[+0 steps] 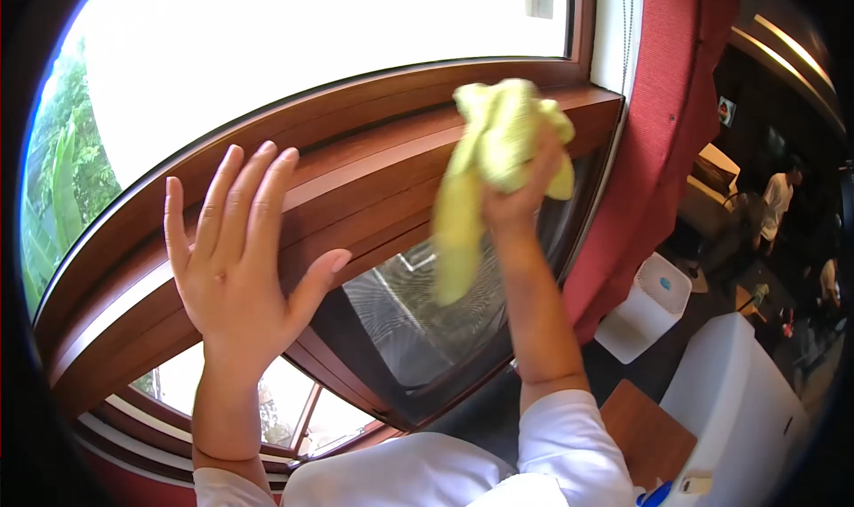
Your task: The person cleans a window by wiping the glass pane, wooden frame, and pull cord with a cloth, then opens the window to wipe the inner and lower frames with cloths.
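In the head view my right hand grips a yellow-green cloth, bunched over the fingers and slightly blurred. One end of the cloth hangs down to the left of the wrist. Behind it runs the brown wooden window frame, near its right end; whether the cloth touches the wood I cannot tell. My left hand is raised in front of the frame further left, fingers spread and holding nothing. Above the frame lies the bright window pane. A dark screened panel sits below, between my arms.
A red curtain hangs right of the window, beside a thin blind cord. Further right are a white box-shaped appliance, a large white rounded object and a brown wooden surface. A person stands in the background.
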`<state>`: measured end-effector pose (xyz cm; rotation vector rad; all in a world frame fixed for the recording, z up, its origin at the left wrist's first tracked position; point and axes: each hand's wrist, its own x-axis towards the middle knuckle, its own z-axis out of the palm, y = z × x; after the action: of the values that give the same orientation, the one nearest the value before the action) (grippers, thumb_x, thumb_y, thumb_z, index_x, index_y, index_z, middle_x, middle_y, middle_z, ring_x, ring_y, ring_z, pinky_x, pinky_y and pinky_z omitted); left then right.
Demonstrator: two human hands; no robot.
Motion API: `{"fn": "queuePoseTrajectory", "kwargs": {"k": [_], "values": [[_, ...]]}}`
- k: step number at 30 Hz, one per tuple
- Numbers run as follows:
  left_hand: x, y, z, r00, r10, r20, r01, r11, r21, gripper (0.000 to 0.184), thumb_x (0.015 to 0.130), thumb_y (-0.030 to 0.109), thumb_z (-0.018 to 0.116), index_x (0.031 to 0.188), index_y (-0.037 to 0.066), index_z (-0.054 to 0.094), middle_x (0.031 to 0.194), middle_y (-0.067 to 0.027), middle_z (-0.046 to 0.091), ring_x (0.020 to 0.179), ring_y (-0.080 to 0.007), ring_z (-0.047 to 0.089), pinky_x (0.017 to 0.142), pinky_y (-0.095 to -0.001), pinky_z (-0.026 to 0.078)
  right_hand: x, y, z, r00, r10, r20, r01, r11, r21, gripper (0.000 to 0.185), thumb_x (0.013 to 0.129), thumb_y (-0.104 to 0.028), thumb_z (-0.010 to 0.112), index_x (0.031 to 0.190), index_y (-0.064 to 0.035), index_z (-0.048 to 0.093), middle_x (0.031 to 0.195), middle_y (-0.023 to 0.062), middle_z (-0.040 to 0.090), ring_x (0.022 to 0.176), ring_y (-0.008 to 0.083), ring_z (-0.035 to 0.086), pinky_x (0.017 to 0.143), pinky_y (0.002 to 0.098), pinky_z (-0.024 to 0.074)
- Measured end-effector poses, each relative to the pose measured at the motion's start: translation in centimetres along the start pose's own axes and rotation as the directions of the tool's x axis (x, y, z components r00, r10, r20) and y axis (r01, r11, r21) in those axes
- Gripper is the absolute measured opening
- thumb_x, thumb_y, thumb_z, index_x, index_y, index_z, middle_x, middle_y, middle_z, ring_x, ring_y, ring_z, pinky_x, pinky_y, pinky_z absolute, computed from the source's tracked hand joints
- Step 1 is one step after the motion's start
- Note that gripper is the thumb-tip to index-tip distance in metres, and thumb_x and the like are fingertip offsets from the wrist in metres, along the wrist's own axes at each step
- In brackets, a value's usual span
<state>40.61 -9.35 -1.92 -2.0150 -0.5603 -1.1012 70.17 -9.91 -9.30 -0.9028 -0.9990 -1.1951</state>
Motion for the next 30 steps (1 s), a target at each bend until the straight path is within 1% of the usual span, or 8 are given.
{"fn": "queuePoseTrajectory", "kwargs": {"k": [6, 12, 14, 18, 20, 22, 24, 30], "values": [[0.8, 1.0, 0.6, 1.000, 0.011, 0.029, -0.011, 1.000, 0.008, 0.064, 0.075, 0.051, 0.061, 0.123, 0.009, 0.052, 0.125, -0.0065, 0.054, 0.120, -0.0250, 0.047, 0.106, -0.0438, 0.026, 6.9, 14.8, -3.5, 0.865, 0.500, -0.046, -0.474, 0.843, 0.253, 0.032, 0.085, -0.021, 0.058, 0.111, -0.0028, 0.052, 0.102, 0.0098, 0.055, 0.094, 0.0183, 0.051, 0.083, 0.0309, 0.0422], [0.9, 0.5, 0.5, 0.999, -0.028, 0.040, 0.031, 0.995, -0.090, 0.072, 0.073, 0.053, 0.062, 0.127, 0.009, 0.048, 0.128, -0.0074, 0.051, 0.121, -0.0239, 0.046, 0.105, -0.0432, 0.028, 5.6, 29.5, -6.3, 0.992, -0.070, -0.100, 0.057, 0.990, -0.131, 0.026, 0.086, -0.014, 0.053, 0.109, -0.0015, 0.052, 0.096, 0.0100, 0.057, 0.089, 0.0206, 0.053, 0.079, 0.0318, 0.0431], [0.5, 0.3, 0.9, 0.998, -0.020, 0.065, 0.025, 0.997, -0.079, 0.070, 0.078, 0.058, 0.053, 0.127, 0.008, 0.048, 0.126, -0.0079, 0.052, 0.120, -0.0226, 0.046, 0.105, -0.0424, 0.028, 5.9, 18.6, -4.9, 0.881, 0.473, 0.016, -0.468, 0.865, 0.181, 0.032, 0.086, -0.016, 0.051, 0.114, -0.0011, 0.049, 0.104, 0.0123, 0.054, 0.097, 0.0248, 0.052, 0.087, 0.0353, 0.0424], [-0.6, -0.7, 1.3, 0.996, 0.000, -0.091, -0.021, 0.971, -0.238, 0.072, 0.082, 0.058, 0.048, 0.126, 0.001, 0.049, 0.126, -0.0139, 0.051, 0.123, -0.0264, 0.043, 0.108, -0.0433, 0.026, -3.3, 6.9, -2.8, 0.972, 0.203, 0.122, -0.113, 0.850, -0.514, 0.054, 0.083, -0.014, 0.057, 0.131, -0.0030, 0.037, 0.129, 0.0164, 0.040, 0.118, 0.0285, 0.041, 0.102, 0.0410, 0.0330], [-2.3, -1.4, 1.2, 0.993, 0.015, -0.119, -0.060, 0.922, -0.382, 0.071, 0.085, 0.054, 0.046, 0.127, -0.004, 0.045, 0.129, -0.0178, 0.048, 0.126, -0.0309, 0.039, 0.109, -0.0443, 0.024, -5.3, 0.6, -0.4, 0.982, 0.126, 0.141, -0.059, 0.914, -0.401, 0.067, 0.083, -0.015, 0.060, 0.139, -0.0046, 0.026, 0.138, 0.0174, 0.034, 0.126, 0.0292, 0.036, 0.107, 0.0428, 0.0296], [-3.7, -2.4, 0.9, 0.989, 0.007, -0.150, -0.083, 0.858, -0.506, 0.070, 0.087, 0.051, 0.046, 0.127, -0.006, 0.043, 0.130, -0.0205, 0.046, 0.127, -0.0336, 0.037, 0.109, -0.0452, 0.023, -6.1, -9.2, 1.5, 0.919, 0.379, 0.106, -0.392, 0.908, 0.148, 0.075, 0.089, -0.030, 0.056, 0.143, -0.0083, 0.010, 0.142, 0.0151, 0.027, 0.128, 0.0268, 0.034, 0.107, 0.0415, 0.0302], [-5.7, -4.1, 0.0, 0.988, -0.010, -0.152, -0.073, 0.844, -0.531, 0.069, 0.086, 0.049, 0.048, 0.128, -0.006, 0.043, 0.131, -0.0227, 0.044, 0.128, -0.0344, 0.036, 0.107, -0.0462, 0.023, -4.1, -18.2, 2.9, 0.691, 0.675, 0.258, -0.686, 0.499, 0.530, 0.076, 0.089, -0.049, 0.048, 0.142, -0.0068, 0.014, 0.142, 0.0165, 0.026, 0.128, 0.0277, 0.034, 0.106, 0.0430, 0.0300], [-11.7, -8.9, -3.9, 0.984, -0.174, 0.031, 0.176, 0.935, -0.307, 0.073, 0.086, 0.054, 0.043, 0.136, 0.001, 0.036, 0.142, -0.0215, 0.030, 0.135, -0.0351, 0.024, 0.106, -0.0546, 0.010, -5.7, -25.6, 4.5, 0.968, 0.049, 0.245, -0.082, 0.988, 0.128, 0.089, 0.083, -0.060, 0.046, 0.138, 0.0051, 0.020, 0.137, 0.0266, 0.029, 0.125, 0.0398, 0.032, 0.101, 0.0514, 0.0233]]}}
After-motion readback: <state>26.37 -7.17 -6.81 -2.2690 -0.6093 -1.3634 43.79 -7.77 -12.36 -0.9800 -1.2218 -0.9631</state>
